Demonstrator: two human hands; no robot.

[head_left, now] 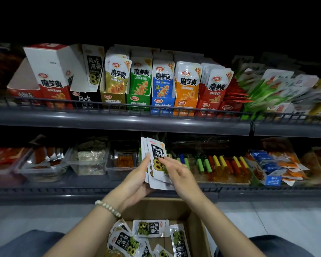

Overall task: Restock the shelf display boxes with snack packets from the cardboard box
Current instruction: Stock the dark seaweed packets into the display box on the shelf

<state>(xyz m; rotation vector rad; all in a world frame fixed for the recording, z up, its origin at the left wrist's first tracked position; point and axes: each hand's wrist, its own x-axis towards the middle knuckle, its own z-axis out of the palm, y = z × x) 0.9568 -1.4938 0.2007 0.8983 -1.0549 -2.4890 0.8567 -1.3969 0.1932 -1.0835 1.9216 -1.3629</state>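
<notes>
- Nearest to us, between our knees, stands the cardboard box (pixel 195 229), open on top; loose snack packets (pixel 150 228) with black labels lie inside it in disorder.
- Above the box, our left hand (pixel 135 180), with a bead bracelet (pixel 107 207) on the wrist, grips a small stack of packets (pixel 157 164) from the left and from below, and the stack stands upright.
- Our right hand (pixel 178 173) is just beside it, its fingers nearly straight and touching the front packet; this hand is a little blurred.
- Behind the hands is the lower shelf (pixel 100 190), with clear trays and coloured snacks.
- Farthest is the upper shelf (pixel 119 119), where a row of display boxes stands. The black display box (pixel 85 99) of the same label is left of centre and looks nearly empty.
</notes>
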